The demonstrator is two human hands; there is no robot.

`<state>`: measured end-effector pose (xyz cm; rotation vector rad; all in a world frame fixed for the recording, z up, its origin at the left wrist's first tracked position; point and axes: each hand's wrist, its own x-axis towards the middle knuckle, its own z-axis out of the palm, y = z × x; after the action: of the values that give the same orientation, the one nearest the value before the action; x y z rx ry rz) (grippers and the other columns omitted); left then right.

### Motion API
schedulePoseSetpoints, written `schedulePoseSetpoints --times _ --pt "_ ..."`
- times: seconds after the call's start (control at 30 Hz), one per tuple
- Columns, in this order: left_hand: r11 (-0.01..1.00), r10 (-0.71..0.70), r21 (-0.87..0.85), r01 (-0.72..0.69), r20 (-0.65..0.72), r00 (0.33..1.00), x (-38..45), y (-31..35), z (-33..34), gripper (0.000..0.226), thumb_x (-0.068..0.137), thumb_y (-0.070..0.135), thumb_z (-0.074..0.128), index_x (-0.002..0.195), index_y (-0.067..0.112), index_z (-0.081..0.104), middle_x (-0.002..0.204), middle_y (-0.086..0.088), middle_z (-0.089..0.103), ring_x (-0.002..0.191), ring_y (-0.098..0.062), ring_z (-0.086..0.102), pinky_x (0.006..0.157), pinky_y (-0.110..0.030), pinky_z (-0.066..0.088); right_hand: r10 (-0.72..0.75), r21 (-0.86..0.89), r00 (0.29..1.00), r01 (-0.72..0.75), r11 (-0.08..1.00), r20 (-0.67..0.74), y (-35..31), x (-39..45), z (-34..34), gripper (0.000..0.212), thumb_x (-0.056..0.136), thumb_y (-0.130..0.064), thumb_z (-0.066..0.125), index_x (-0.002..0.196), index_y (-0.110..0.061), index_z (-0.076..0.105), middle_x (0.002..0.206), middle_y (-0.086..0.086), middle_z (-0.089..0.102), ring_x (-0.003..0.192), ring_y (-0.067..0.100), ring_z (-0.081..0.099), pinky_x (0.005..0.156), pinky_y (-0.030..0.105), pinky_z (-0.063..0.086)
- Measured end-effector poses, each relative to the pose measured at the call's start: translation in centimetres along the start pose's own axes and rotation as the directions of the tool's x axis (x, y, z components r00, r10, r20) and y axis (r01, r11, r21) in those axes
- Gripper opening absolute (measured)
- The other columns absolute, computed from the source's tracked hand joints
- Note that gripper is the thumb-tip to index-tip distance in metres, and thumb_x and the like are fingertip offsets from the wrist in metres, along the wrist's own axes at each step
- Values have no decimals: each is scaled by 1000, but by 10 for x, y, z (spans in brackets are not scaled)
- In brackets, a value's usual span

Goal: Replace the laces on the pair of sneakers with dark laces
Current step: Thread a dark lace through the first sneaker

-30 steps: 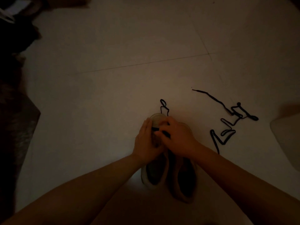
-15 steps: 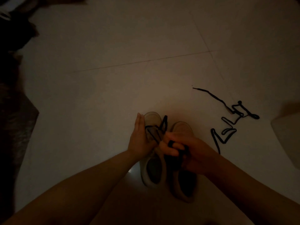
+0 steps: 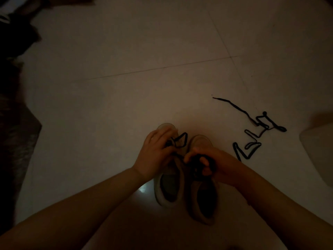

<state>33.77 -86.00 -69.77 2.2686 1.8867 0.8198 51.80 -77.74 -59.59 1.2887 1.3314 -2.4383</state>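
Observation:
Two pale sneakers stand side by side on the tiled floor, toes pointing away from me: the left sneaker and the right sneaker. A dark lace runs across the left sneaker's front and forms a loop beside my left hand, which rests on that shoe's toe and pinches the lace. My right hand sits over the right sneaker's front, fingers curled around a bundle of the same dark lace. A second dark lace lies loose and kinked on the floor to the right.
A pale rounded object sits at the right edge. Dark cloth or furniture fills the left edge and top left corner. The room is dim; tile joints cross the floor.
My right hand pulled back from the left shoe's toe toward me, drawing the lace with it. My left hand shifted up onto the toe, and the lace loop moved off the floor.

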Motion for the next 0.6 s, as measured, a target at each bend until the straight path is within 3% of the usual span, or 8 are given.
schedulePoseSetpoints --times 0.07,0.13,0.23,0.3,0.4,0.5,0.53,0.6 --pt "999 22 23 -22 -4 1000 -10 -4 -6 18 83 31 56 98 23 63 129 -7 45 121 -28 42 95 -40 31 -41 -192 987 11 981 -153 0 -2 -15 38 88 -30 54 74 3 67 54 -2 42 47 9 34 59 27 34" --pt "998 24 63 -22 -19 1000 -18 -8 -14 18 85 31 55 99 21 62 115 -7 49 104 -27 47 84 -36 32 -95 -506 973 -26 862 -212 -3 -7 -28 37 88 -30 60 78 5 65 57 3 51 47 11 43 56 25 38" --pt "994 57 98 -57 9 998 -22 -8 -19 15 86 30 51 98 21 57 94 -4 60 83 -18 44 74 -31 28 -42 -897 986 -127 423 -159 -16 -13 -32 22 81 -42 67 95 -26 68 94 -3 64 83 13 60 73 24 45" --pt "993 78 88 -79 21 997 -21 -5 -17 15 87 29 49 99 21 55 88 -1 63 81 -14 45 73 -28 28 -21 -975 977 -211 70 -213 -22 -11 -23 41 82 -51 62 120 -38 55 116 -9 58 107 14 53 90 28 39" --pt "990 92 107 -93 19 996 -19 -1 -15 20 88 29 47 96 18 62 81 1 64 78 -14 49 71 -26 28 -218 -953 953 -248 -174 -208 -30 -1 -3 40 87 -60 46 117 -36 57 120 -7 57 115 19 44 97 35 27" --pt "988 97 118 -97 -1 995 -12 3 -19 23 88 30 47 93 18 66 76 2 64 67 -15 55 68 -26 27 -402 -945 904 -248 -215 -145 -26 16 16 44 93 -56 36 109 -26 64 123 -2 55 119 22 41 97 38 27" --pt "987 111 116 -110 -8 994 -9 5 -21 21 88 30 48 95 19 64 76 3 64 65 -15 56 68 -26 28 -424 -970 897 -198 -140 -121 -22 21 23 43 94 -53 35 103 -24 65 112 -2 58 111 21 47 91 35 31" --pt "983 159 95 -156 -20 987 -8 9 -22 15 87 29 48 98 21 55 80 3 67 64 -15 60 70 -25 29 -357 -972 923 -66 227 -146 -12 29 39 39 96 -50 34 87 -21 59 84 -2 57 84 16 55 72 29 37"
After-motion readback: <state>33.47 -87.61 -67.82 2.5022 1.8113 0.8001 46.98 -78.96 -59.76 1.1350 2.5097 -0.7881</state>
